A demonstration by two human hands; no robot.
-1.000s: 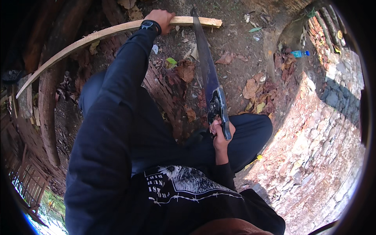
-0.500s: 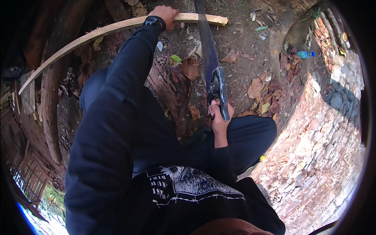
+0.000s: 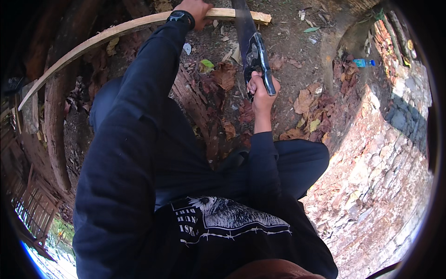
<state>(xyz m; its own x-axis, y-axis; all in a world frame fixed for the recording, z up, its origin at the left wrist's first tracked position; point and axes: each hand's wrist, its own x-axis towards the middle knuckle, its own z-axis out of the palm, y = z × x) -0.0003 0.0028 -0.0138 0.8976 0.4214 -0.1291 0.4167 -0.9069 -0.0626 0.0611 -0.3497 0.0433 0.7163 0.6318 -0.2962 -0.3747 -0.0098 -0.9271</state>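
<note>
A long pale strip of wood (image 3: pixel 109 36) runs from the left to the top middle, bowed by the lens. Near its right end my left hand (image 3: pixel 196 12), with a dark watch at the wrist, is closed over it and presses it down. My right hand (image 3: pixel 263 89) is wrapped round the dark handle of a handsaw (image 3: pixel 246 29). The saw's blade points away from me and crosses the strip just right of my left hand, a short way from the strip's end. The blade's far tip is cut off by the upper edge.
Brown logs (image 3: pixel 56 125) lie at the left. Dry leaves (image 3: pixel 225 76) litter the dirt between my bent legs and the strip. Off to the right are a small plastic bottle (image 3: pixel 364 63) with a blue cap and a sunlit patch of stony ground (image 3: pixel 371 186).
My right hand has pushed the saw forward, away from me, so its handle is now closer to the strip. My left hand still holds the wood.
</note>
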